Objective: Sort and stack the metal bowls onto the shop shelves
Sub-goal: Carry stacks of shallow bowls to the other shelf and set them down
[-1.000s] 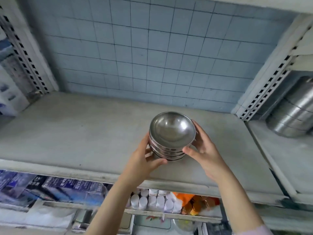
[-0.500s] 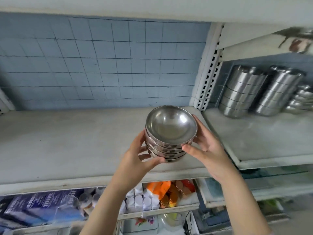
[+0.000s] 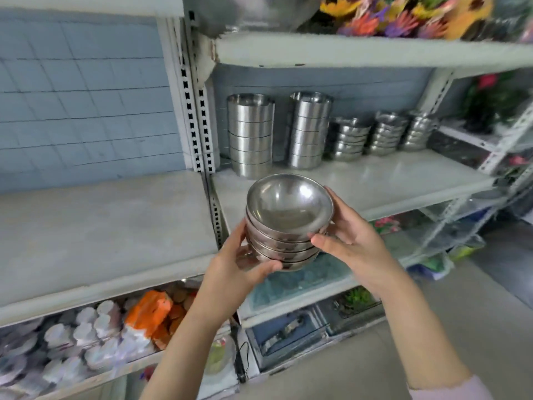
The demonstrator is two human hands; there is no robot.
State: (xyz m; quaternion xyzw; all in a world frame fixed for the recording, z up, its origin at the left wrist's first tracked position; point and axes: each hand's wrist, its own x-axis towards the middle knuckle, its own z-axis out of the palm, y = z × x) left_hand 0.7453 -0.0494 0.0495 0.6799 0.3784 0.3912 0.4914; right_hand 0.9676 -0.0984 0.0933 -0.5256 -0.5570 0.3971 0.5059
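- Bowls point(image 3: 288, 215), a nested stack, have swung right off the left shelf point(image 3: 101, 226) and now hang at the right shelf's front edge.
- Left hand point(image 3: 239, 267) cups the base.
- Right hand point(image 3: 352, 241) grips the side.
- Right shelf point(image 3: 389, 180) holds similar stacks point(image 3: 349, 140), likely the destination.

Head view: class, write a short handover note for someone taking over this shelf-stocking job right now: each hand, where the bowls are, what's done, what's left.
Left hand holds the nested bowl stack from underneath on its left; right hand grips its right side.
The stack is in the air before the right shelf, not set down.
Done: three low bowl stacks and two tall container stacks stand at that shelf's back.
Left: set this stack down, probably beside the low stacks.
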